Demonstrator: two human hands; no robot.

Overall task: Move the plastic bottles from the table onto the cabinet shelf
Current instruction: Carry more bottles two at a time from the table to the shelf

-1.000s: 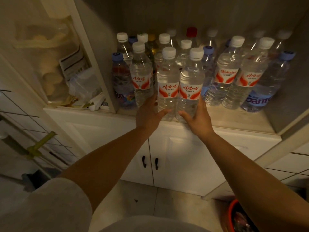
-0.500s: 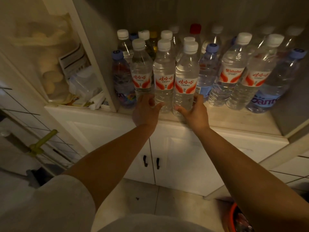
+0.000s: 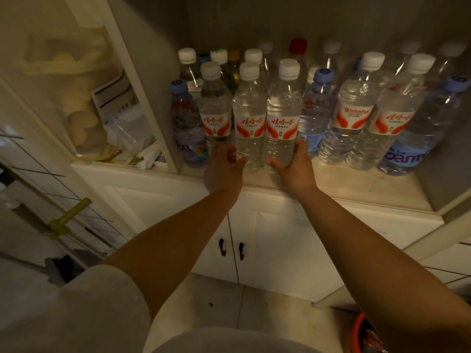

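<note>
Left of the cabinet shelf (image 3: 356,189), behind a side panel, sat some bags and papers (image 3: 122,128). On the shelf itself stood a big crowd of plastic bottles (image 3: 354,110), row behind row, all standing up. The left hand (image 3: 223,169) hovered at the front edge of the shelf with its fingers loose and apart, holding nothing, just below the middle bottle (image 3: 248,118). Next to it, the right hand (image 3: 297,166) was wrapped around the bottom of the front bottle (image 3: 281,115), which already stood on the shelf. The light was dim, so maybe the grip was only light. This pair looked done. The table was not in sight, so how many bottles were left was unclear.
</note>
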